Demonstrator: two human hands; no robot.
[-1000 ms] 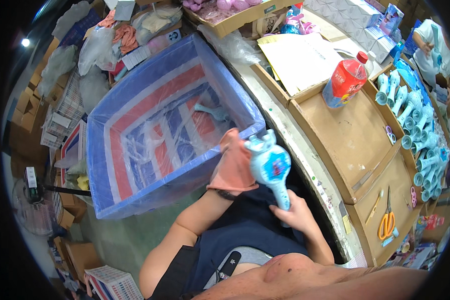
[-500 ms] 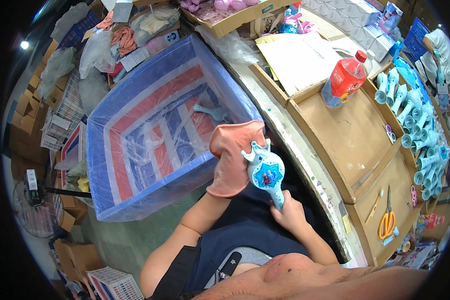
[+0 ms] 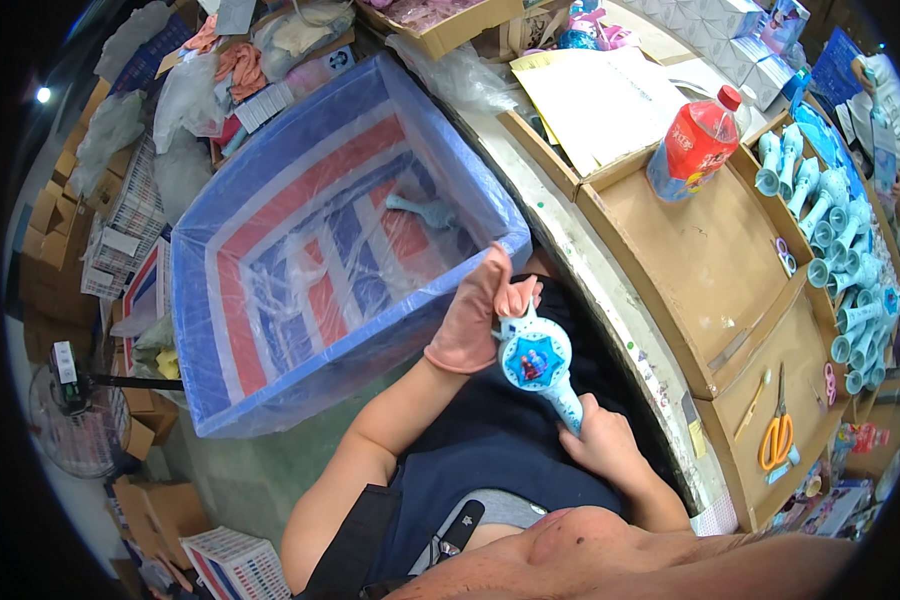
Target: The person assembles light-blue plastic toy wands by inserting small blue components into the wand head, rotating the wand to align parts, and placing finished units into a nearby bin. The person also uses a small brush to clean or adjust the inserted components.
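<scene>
My right hand [image 3: 608, 438] is closed round the handle of a light-blue toy wand [image 3: 536, 356], which has a round head, a blue star panel and a crown-shaped top. A pink cloth [image 3: 462, 330] covers my left hand [image 3: 470, 318]. Through it, the covered fingers close on the crown end of the wand, though the cloth hides them individually. Beyond my left hand stands a large blue bin [image 3: 300, 395] lined with clear plastic over red, white and blue stripes. Another light-blue toy part [image 3: 422, 210] lies inside it.
On the bench at right, cardboard trays [image 3: 670, 300] hold a red-capped bottle [image 3: 692, 145], orange scissors [image 3: 776, 432] and small pink-handled scissors [image 3: 832, 384]. Several light-blue toy pieces [image 3: 845, 250] are piled beyond them. A fan [image 3: 78, 425] stands at left; another person [image 3: 885, 130] is at far right.
The pink cloth, earlier spread broad and loose beside the wand, is now gathered round its crown end. The wand and my right hand have shifted slightly right and down.
</scene>
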